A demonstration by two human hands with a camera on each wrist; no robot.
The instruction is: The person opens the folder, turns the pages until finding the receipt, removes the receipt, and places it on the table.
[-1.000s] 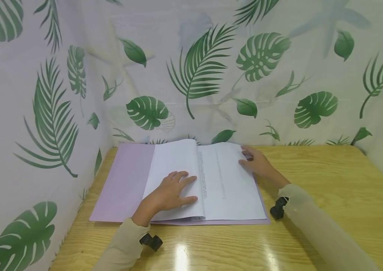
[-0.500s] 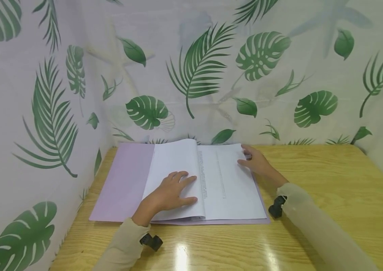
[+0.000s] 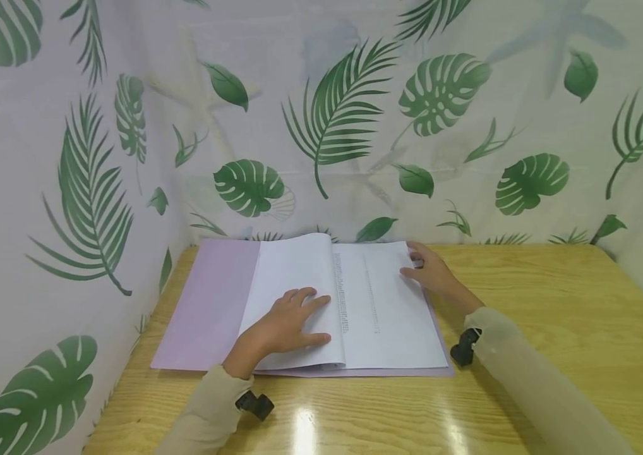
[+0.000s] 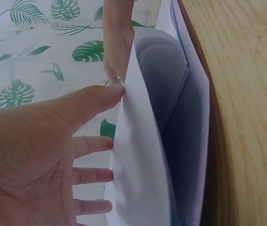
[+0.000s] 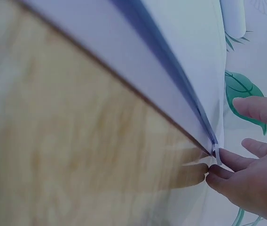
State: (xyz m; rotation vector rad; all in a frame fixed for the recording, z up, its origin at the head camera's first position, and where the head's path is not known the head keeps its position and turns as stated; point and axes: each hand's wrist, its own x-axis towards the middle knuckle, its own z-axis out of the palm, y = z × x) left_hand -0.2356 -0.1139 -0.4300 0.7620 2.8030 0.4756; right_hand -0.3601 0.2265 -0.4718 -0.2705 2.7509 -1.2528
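Note:
An open folder of white pages with a pale purple cover point(image 3: 213, 303) lies on the table, its right-hand page point(image 3: 398, 316) bearing columns of small print. My left hand point(image 3: 287, 322) rests spread on the left-hand page point(image 3: 293, 262); in the left wrist view its thumb and fingertips touch the bowed paper point(image 4: 140, 155). At the far right corner of the folder is my right hand point(image 3: 432, 270). Seen from the right wrist, its lower fingers point(image 5: 230, 160) touch the corner by a small pale tab point(image 5: 218, 154), while the thumb point(image 5: 255, 107) stands apart from the paper.
The wood-grain table point(image 3: 554, 316) extends to the right of the folder and in front of it. A leaf-patterned sheet point(image 3: 355, 126) rises behind the table and along its left side. Each sleeve has a small black camera point(image 3: 256, 404) at the wrist.
Both hands and the folder stay practically where they were. The head view shifts by only a few pixels.

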